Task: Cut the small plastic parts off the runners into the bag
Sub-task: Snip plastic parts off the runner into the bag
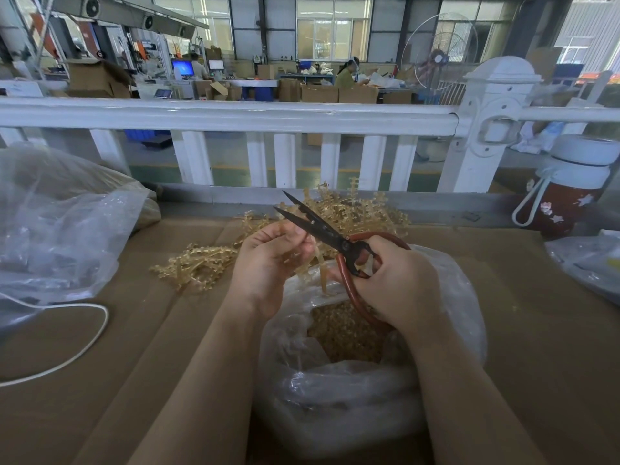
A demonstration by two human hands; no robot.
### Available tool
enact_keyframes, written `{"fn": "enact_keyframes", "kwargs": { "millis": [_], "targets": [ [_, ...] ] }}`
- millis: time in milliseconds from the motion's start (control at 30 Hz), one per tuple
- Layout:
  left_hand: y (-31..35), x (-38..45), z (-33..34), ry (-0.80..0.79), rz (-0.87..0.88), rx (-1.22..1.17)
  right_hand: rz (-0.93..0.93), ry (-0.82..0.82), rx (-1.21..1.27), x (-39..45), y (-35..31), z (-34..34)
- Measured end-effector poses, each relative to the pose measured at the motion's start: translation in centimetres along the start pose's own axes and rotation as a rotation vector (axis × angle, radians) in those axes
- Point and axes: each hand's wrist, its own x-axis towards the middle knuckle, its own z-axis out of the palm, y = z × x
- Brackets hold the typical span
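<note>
left hand (268, 263) pinches a runner (322, 273) that hangs lengthwise, twelve to six o'clock, over the open bag (463, 297). right hand (399, 280) grips the scissors (322, 229), blades parted and pointing to ten o'clock, just above the left fingers. cut parts (342, 330) lie in the bag. uncut runners (365, 213) are piled at twelve o'clock on the table (167, 330). judgement: fingers close to blades are the hazard.

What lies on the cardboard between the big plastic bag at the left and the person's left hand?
In the head view, a loose pile of tan plastic runners lies between that plastic bag and the left hand.
</note>
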Motion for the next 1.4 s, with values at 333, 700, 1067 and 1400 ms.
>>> {"fn": "enact_keyframes", "kwargs": {
  "millis": [333,700,1067,1400],
  "targets": [
    [0.1,-0.1,0.0,-0.014,0.005,0.011,0.024,-0.014,0.009,0.0,-0.1,0.1],
    [0.6,-0.1,0.0,0.092,-0.121,-0.11,0.138,0.092,0.246,-0.5,-0.1,0.0],
    [1.1,0.2,-0.4,0.175,-0.025,-0.163,0.267,0.094,0.216,-0.3,0.5,0.1],
    [1.1,0.9,-5.7,0.849,0.015,0.575,0.307,0.048,0.16,-0.3,0.8,0.2]
  ]
}}
